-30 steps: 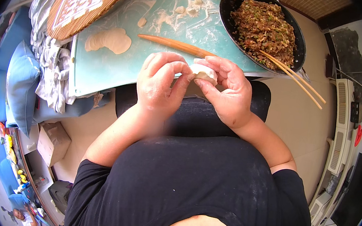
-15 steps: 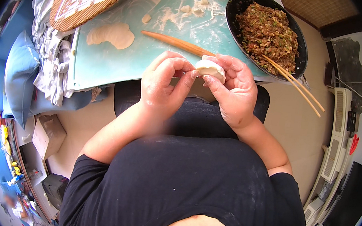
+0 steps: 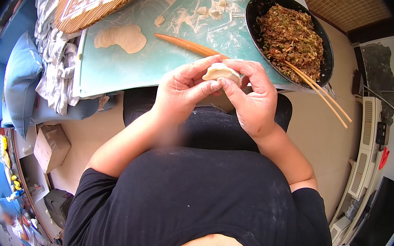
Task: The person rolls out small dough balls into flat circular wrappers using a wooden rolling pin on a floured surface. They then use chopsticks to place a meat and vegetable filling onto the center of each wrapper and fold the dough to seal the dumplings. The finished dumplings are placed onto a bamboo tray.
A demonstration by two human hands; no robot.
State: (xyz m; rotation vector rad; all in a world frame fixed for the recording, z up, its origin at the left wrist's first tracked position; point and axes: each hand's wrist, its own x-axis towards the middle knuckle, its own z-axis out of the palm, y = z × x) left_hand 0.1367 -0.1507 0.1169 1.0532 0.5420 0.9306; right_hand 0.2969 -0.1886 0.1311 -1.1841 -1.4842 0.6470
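Observation:
A pale folded dumpling point(image 3: 222, 72) is held between my two hands, just off the near edge of the table. My left hand point(image 3: 180, 83) is closed on its left side, thumb and fingers pressing the dough. On the other side my right hand point(image 3: 257, 93) grips it, with the thumb in front and the fingers curled behind. Both thumbs nearly meet below it. Just beyond my hands lies a wooden rolling pin point(image 3: 186, 44), its right end hidden. Round dough wrappers point(image 3: 128, 38) overlap in a row to the left.
A black pan point(image 3: 331, 55) of chopped filling point(image 3: 292, 36) stands at the right, chopsticks point(image 3: 324, 96) jutting over its near rim. Small dough pieces point(image 3: 201, 10) and flour lie on the green mat point(image 3: 110, 69). A round slatted tray point(image 3: 68, 18) sits at the far left.
My left hand has moved right and closed in on the dumpling, which has shifted slightly left and turned. My right hand keeps its hold.

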